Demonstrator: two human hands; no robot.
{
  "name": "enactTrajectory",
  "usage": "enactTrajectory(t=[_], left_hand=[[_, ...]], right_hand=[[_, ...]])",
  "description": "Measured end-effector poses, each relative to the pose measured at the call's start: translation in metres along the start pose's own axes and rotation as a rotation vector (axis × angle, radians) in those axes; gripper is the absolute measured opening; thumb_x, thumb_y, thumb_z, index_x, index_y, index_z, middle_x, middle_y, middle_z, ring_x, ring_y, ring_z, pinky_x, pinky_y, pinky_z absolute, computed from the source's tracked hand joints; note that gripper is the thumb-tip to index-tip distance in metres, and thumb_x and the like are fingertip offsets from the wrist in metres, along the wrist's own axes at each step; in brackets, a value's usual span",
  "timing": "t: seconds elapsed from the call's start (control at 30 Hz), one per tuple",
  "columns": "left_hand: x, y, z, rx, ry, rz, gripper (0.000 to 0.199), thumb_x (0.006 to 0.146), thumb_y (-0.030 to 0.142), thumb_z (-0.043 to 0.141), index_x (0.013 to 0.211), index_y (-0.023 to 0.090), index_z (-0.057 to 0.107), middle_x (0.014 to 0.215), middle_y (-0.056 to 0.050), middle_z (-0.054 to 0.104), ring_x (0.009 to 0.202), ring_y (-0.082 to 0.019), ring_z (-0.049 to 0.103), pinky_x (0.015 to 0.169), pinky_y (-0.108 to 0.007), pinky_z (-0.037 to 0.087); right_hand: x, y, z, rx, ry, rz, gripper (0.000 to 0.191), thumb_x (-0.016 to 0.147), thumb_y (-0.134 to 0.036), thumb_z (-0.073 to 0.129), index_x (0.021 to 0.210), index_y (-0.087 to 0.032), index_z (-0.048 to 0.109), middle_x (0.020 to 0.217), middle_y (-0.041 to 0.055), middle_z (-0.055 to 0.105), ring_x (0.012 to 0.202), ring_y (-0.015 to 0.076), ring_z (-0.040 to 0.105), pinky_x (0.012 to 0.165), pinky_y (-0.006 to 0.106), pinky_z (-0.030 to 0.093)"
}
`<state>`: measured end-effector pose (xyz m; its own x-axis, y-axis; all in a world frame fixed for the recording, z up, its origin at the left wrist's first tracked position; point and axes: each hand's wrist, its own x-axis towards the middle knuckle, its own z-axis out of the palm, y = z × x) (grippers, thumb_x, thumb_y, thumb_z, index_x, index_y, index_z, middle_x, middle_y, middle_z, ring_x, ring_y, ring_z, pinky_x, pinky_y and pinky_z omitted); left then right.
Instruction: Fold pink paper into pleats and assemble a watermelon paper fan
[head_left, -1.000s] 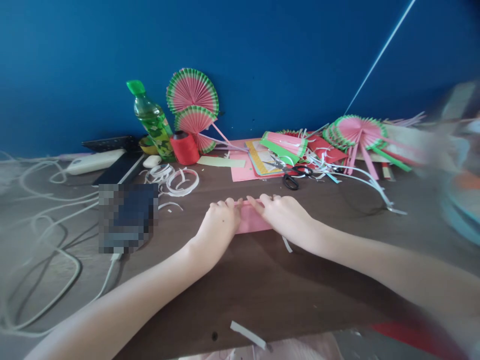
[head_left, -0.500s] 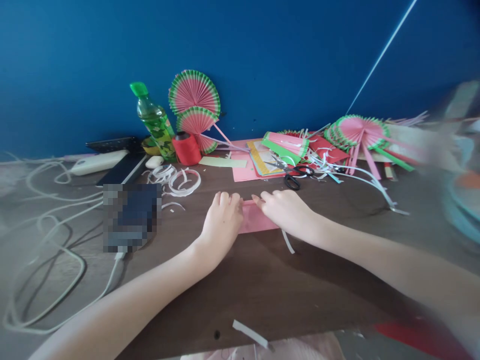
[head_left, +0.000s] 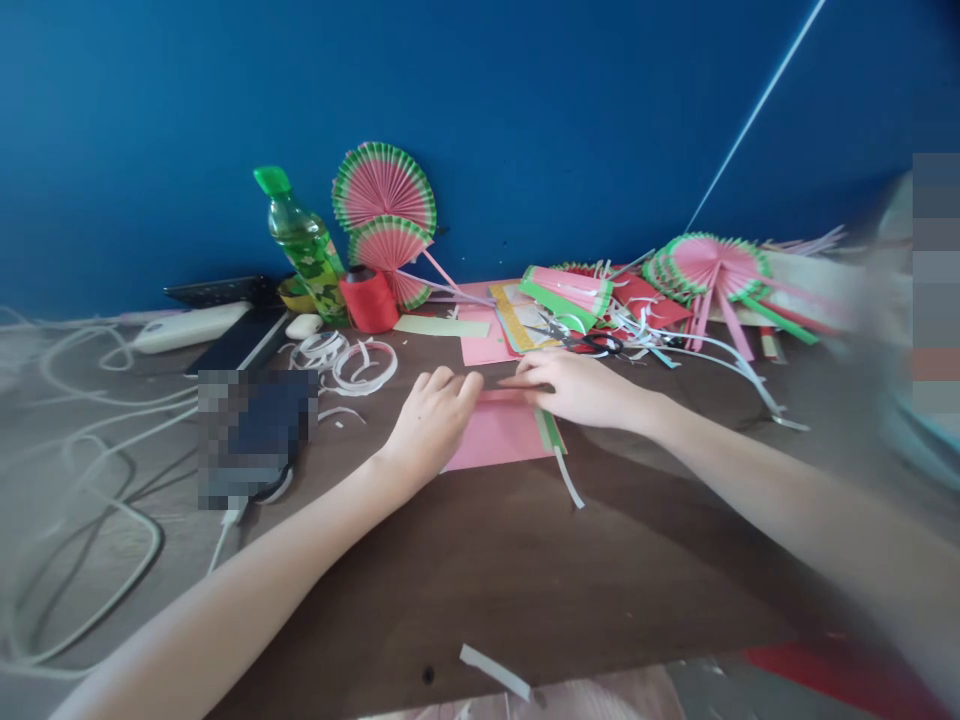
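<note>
A sheet of pink paper (head_left: 502, 440) with a green strip along its right side lies flat on the brown table, its far edge raised in a narrow fold. My left hand (head_left: 433, 415) is closed at the left end of that fold, fingers curled and pressed together. At the right end, my right hand (head_left: 581, 390) pinches the same edge with its fingertips. A thin white paper strip (head_left: 568, 480) sticks out from under the sheet's near right corner.
Scissors (head_left: 600, 343), paper scraps and pleated paper fans (head_left: 709, 265) lie behind my right hand. At the back left stand a green bottle (head_left: 304, 240) and red thread spool (head_left: 371, 302). Tape rolls (head_left: 365, 367), a blurred-out device and white cables (head_left: 154, 540) are on the left.
My hands have moved apart slightly, the left one leftward and the right one a little away from me. More of the pink sheet and its green strip now shows.
</note>
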<state>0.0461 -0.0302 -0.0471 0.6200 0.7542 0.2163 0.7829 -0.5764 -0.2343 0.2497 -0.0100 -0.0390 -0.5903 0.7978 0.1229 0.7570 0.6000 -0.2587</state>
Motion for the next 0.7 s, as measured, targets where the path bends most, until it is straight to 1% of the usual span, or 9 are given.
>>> enactTrajectory(t=[0.03, 0.1, 0.2, 0.3, 0.4, 0.47, 0.53, 0.6, 0.7], left_hand=[[0.000, -0.002, 0.000, -0.023, 0.022, -0.007, 0.019, 0.083, 0.004, 0.038, 0.092, 0.013, 0.053, 0.083, -0.008, 0.061, 0.088, -0.024, 0.052, 0.073, -0.035, 0.043], [0.001, -0.007, 0.000, -0.072, 0.067, -0.019, 0.019, 0.084, 0.005, 0.037, 0.094, 0.013, 0.052, 0.088, -0.008, 0.060, 0.089, -0.022, 0.053, 0.077, -0.034, 0.043], [0.001, -0.011, -0.001, -0.144, 0.103, -0.043, 0.020, 0.087, 0.009, 0.033, 0.098, 0.013, 0.050, 0.092, -0.008, 0.058, 0.081, -0.019, 0.056, 0.075, -0.032, 0.044], [0.001, -0.014, -0.004, -0.228, 0.137, -0.029, 0.025, 0.089, 0.013, 0.033, 0.111, 0.014, 0.046, 0.096, -0.008, 0.056, 0.084, -0.019, 0.056, 0.075, -0.033, 0.045], [0.003, -0.017, -0.008, -0.351, 0.195, -0.044, 0.030, 0.089, 0.017, 0.038, 0.119, 0.015, 0.043, 0.101, -0.008, 0.054, 0.094, -0.018, 0.054, 0.083, -0.034, 0.045], [0.005, -0.021, -0.009, -0.416, 0.201, -0.057, 0.025, 0.090, 0.021, 0.039, 0.112, 0.016, 0.049, 0.100, -0.007, 0.054, 0.095, -0.017, 0.053, 0.085, -0.034, 0.044], [0.006, -0.025, -0.011, -0.442, 0.173, -0.046, 0.022, 0.091, 0.024, 0.039, 0.102, 0.015, 0.055, 0.094, -0.006, 0.056, 0.091, -0.017, 0.053, 0.083, -0.033, 0.044], [0.007, -0.028, -0.012, -0.434, 0.155, -0.036, 0.021, 0.090, 0.026, 0.040, 0.093, 0.015, 0.058, 0.087, -0.005, 0.059, 0.085, -0.017, 0.053, 0.079, -0.031, 0.045], [0.005, -0.029, -0.013, -0.310, 0.205, -0.007, 0.022, 0.091, 0.025, 0.039, 0.085, 0.014, 0.057, 0.083, -0.005, 0.059, 0.080, -0.016, 0.051, 0.073, -0.029, 0.043]], right_hand=[[0.001, 0.003, -0.001, 0.067, 0.026, 0.002, 0.028, 0.088, -0.029, 0.046, 0.107, -0.024, 0.066, 0.103, 0.0055, 0.065, 0.096, 0.0192, 0.056, 0.077, 0.031, 0.042], [0.002, 0.007, -0.004, 0.189, 0.029, 0.007, 0.030, 0.089, -0.030, 0.044, 0.103, -0.020, 0.068, 0.099, 0.0066, 0.067, 0.093, 0.0187, 0.058, 0.081, 0.032, 0.042], [0.003, 0.006, -0.008, 0.312, 0.020, 0.022, 0.027, 0.088, -0.029, 0.047, 0.097, -0.018, 0.070, 0.094, 0.0062, 0.068, 0.086, 0.0175, 0.060, 0.078, 0.032, 0.043], [0.003, 0.003, -0.011, 0.330, 0.099, 0.039, 0.022, 0.085, -0.026, 0.052, 0.095, -0.016, 0.069, 0.092, 0.0065, 0.067, 0.084, 0.0169, 0.059, 0.077, 0.032, 0.044], [0.003, 0.000, -0.012, 0.280, 0.201, 0.002, 0.018, 0.084, -0.023, 0.054, 0.090, -0.015, 0.069, 0.087, 0.0059, 0.065, 0.081, 0.0160, 0.058, 0.075, 0.031, 0.044], [0.003, 0.000, -0.010, 0.221, 0.283, -0.076, 0.017, 0.085, -0.020, 0.052, 0.089, -0.015, 0.068, 0.086, 0.0057, 0.062, 0.080, 0.0154, 0.056, 0.074, 0.030, 0.044], [0.002, 0.001, -0.008, 0.145, 0.348, -0.175, 0.020, 0.087, -0.019, 0.048, 0.092, -0.015, 0.067, 0.088, 0.0064, 0.061, 0.081, 0.0151, 0.055, 0.074, 0.030, 0.044], [0.001, 0.001, -0.006, 0.024, 0.387, -0.239, 0.024, 0.090, -0.019, 0.043, 0.095, -0.015, 0.066, 0.088, 0.0075, 0.060, 0.082, 0.0160, 0.054, 0.074, 0.030, 0.044], [-0.001, 0.001, -0.005, -0.191, 0.403, -0.264, 0.032, 0.092, -0.017, 0.034, 0.094, -0.014, 0.066, 0.088, 0.0092, 0.061, 0.083, 0.0179, 0.052, 0.076, 0.032, 0.042]])
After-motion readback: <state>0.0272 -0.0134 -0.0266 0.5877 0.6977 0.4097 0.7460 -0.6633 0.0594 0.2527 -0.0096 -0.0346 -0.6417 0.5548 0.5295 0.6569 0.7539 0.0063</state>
